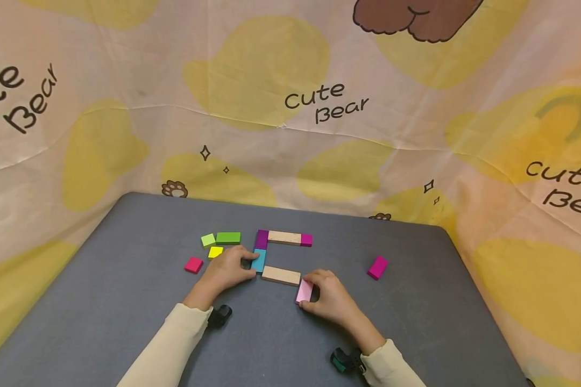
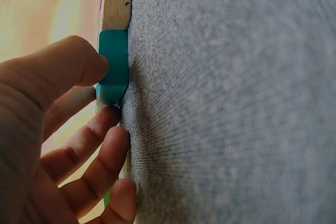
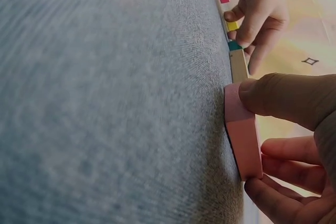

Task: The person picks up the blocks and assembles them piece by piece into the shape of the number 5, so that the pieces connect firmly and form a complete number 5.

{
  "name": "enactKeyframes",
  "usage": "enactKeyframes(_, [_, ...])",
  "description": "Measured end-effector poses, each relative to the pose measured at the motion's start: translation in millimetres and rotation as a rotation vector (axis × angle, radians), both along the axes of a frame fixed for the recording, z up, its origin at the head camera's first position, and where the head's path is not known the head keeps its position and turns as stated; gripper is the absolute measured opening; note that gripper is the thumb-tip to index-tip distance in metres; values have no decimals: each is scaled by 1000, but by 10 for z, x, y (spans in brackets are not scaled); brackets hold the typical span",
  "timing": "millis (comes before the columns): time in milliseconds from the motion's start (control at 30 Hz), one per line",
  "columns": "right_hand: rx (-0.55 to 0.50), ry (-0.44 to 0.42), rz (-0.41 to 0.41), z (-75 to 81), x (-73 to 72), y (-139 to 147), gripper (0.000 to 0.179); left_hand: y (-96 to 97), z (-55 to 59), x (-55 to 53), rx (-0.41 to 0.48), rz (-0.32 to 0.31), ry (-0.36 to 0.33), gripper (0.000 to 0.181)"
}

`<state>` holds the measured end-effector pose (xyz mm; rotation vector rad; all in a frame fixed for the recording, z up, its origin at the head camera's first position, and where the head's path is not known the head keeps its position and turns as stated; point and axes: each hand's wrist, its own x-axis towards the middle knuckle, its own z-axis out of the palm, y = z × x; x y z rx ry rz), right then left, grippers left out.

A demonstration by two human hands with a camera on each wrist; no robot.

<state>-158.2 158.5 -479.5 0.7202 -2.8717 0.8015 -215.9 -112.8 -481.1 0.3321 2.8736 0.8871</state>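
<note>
My left hand (image 1: 228,267) holds a blue block (image 1: 259,261) between thumb and fingers; the left wrist view shows the thumb on the near end of this teal-looking block (image 2: 114,59). Flat on the table, my right hand (image 1: 334,298) pinches a pink block (image 1: 303,292) by its ends. A plain wooden block (image 1: 281,276) lies between the two, with the pink one at its right end. Behind the blue block a purple block (image 1: 262,239) continues the row. From there a second wooden block (image 1: 284,237) runs right to a small magenta block (image 1: 306,240).
Left of the row lie a green block (image 1: 228,238), a light green block (image 1: 208,240), a yellow block (image 1: 215,252) and a red block (image 1: 193,265). Another magenta block (image 1: 377,267) sits apart on the right. A printed cloth (image 1: 252,177) hangs behind the grey table (image 1: 101,290).
</note>
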Motion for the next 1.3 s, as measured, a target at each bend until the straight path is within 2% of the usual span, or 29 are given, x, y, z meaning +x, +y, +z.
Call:
enactKeyframes(733, [-12, -13, 8, 29, 7, -24, 52, -4, 9, -13, 31, -3, -7, 45])
enactKeyframes(1100, [-11, -51, -7, 41, -7, -28, 51, -5, 12, -12, 33, 3, -7, 45])
enactKeyframes(1300, [27, -11, -26, 19, -9, -22, 45, -8, 4, -14, 25, -2, -5, 45])
